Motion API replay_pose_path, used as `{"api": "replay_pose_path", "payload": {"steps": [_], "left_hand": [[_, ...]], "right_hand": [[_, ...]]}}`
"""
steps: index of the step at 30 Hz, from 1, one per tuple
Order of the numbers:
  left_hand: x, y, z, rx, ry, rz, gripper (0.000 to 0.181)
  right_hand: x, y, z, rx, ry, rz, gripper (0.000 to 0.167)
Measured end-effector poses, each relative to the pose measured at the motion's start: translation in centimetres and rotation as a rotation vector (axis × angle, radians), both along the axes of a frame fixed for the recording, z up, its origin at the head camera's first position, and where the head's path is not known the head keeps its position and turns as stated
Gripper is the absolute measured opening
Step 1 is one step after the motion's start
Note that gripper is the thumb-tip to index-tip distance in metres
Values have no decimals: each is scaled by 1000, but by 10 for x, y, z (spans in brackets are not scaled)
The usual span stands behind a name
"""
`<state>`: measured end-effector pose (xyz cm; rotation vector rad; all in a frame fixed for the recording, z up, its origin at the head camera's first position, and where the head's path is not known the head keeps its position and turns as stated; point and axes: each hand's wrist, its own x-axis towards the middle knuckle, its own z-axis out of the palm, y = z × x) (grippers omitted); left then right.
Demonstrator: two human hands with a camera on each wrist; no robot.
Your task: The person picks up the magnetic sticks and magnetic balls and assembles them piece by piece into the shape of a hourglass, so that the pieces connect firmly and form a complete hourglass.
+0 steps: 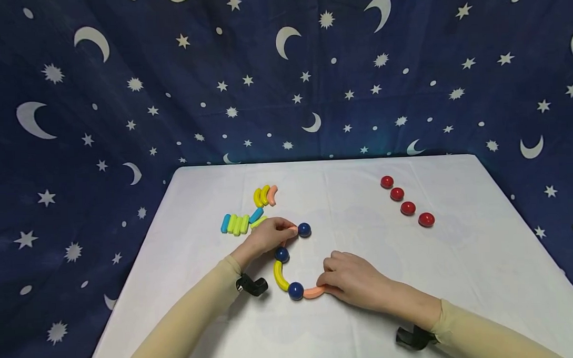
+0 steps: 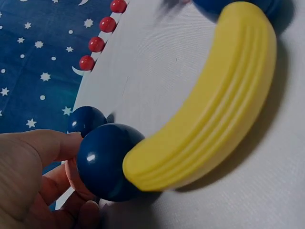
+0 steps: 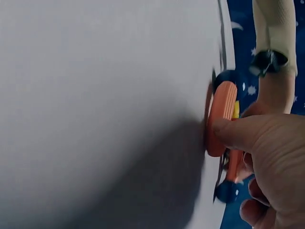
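A curved chain of toy building pieces lies on the white table [image 1: 364, 239]. My left hand [image 1: 268, 236] pinches an orange curved stick [image 2: 77, 179] at the chain's far end, between two dark blue balls [image 1: 304, 230]. From the nearer of these, a ridged yellow curved stick [image 1: 281, 275] runs to a third blue ball [image 1: 295, 291]. My right hand [image 1: 353, 279] holds another orange curved stick [image 3: 222, 107] between thumb and fingers, its left end at that third ball. Fingers hide part of both orange sticks.
Four-like rows aside, several red balls [image 1: 408, 208] stand in a slanting row at the back right. Back left lie two yellow curved sticks and an orange one [image 1: 272, 195], with several short green sticks [image 1: 240, 224] and blue sticks [image 1: 256, 215] in front of them.
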<state>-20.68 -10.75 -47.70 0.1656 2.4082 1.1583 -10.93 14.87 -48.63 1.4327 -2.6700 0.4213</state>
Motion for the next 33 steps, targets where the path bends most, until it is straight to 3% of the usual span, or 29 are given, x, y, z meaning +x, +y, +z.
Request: {"api": "replay_pose_path", "payload": {"steps": [7, 12, 14, 17, 20, 22, 26, 33], "left_hand": [[0, 0, -1, 20, -13, 8, 29], [0, 0, 1, -3, -12, 8, 30], [0, 0, 2, -14, -11, 3, 29], [0, 0, 2, -16, -11, -14, 27], [1, 0, 3, -22, 1, -23, 30], [1, 1, 3, -44, 30, -27, 36], [1, 5, 3, -103, 109, -49, 47], [1, 13, 0, -108, 147, -84, 49]], "right_hand": [[-25, 16, -2, 41, 83, -35, 16], [-43, 25, -2, 58, 63, -118, 26], [-47, 27, -2, 44, 7, -158, 29], [-47, 28, -1, -4, -141, -262, 27], [-44, 24, 1, -54, -311, -431, 18], [-42, 19, 2, -57, -391, -539, 27], [-44, 7, 2, -11, -468, -661, 40], [-56, -9, 4, -10, -522, -727, 29]]}}
